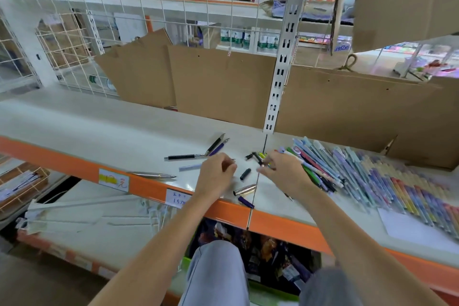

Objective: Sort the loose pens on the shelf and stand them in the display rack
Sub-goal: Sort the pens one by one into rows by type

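Loose black, purple and silver pens [185, 156] lie scattered on the white shelf [99, 131] as the left hand [216, 171] curls, contents unclear, and the right hand [280, 169] pinches a dark pen [257, 158].

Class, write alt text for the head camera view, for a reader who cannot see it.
Two bare hands work over a white shelf with an orange front edge: the left hand is curled, and the right hand pinches a small dark pen part. Loose pens and caps lie around them, with a pile of colourful pens to the right.
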